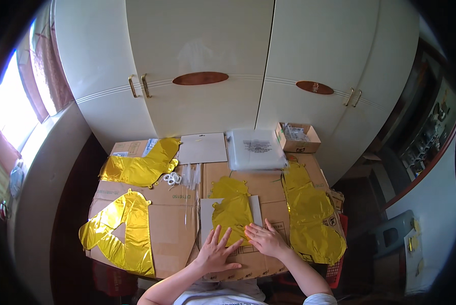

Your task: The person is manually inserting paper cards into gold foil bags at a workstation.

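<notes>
A gold foil balloon [231, 211] lies flat in front of me, partly on a grey-white card [206, 213]; its upper end reaches past the card's far edge. My left hand [218, 252] is spread over the balloon's near end, fingers apart and holding nothing. With its fingers stretched out, my right hand [266, 239] rests flat at the foil's near right edge. The hands partly hide the near edges of the foil and the card.
Flattened cardboard [172, 216] covers the table. Gold foil balloons lie at left [136, 226], far left [141, 165] and right [314, 218]. Farther back are white ribbon rolls [172, 179], clear straws [191, 176], another card [203, 148], a clear bag stack [256, 151] and a small box [301, 142].
</notes>
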